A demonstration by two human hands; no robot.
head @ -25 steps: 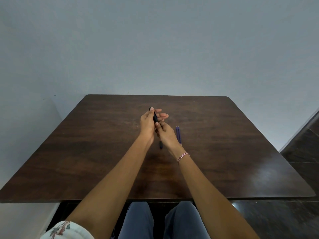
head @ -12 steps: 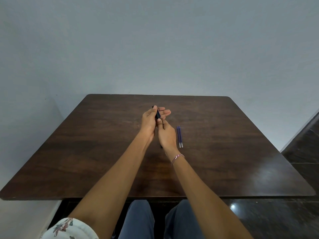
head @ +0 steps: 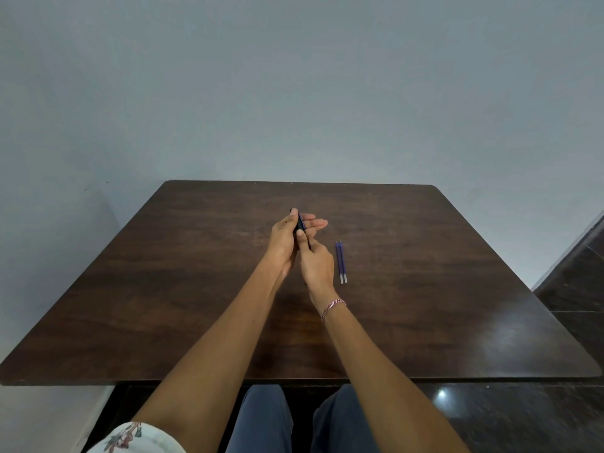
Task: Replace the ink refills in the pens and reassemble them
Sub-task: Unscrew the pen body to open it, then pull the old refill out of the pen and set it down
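Both hands meet over the middle of the dark wooden table [head: 163, 289]. My left hand [head: 284, 240] holds the upper part of a dark pen [head: 300, 222], thumb at its top end and fingers spread behind it. My right hand [head: 315, 263] grips the pen's lower part from below, with its index finger laid along the barrel. Most of the pen is hidden between the hands. Two blue ink refills [head: 341, 262] lie side by side on the table just right of my right hand, clear ends toward me.
A bare grey wall rises behind the table. A dark glossy floor [head: 572, 289] shows at the right. My knees in blue trousers [head: 261, 420] sit under the near table edge.
My right hand has slid up along the pen toward the left hand, hiding the lower end that showed before. Both refills now show fully beside it.
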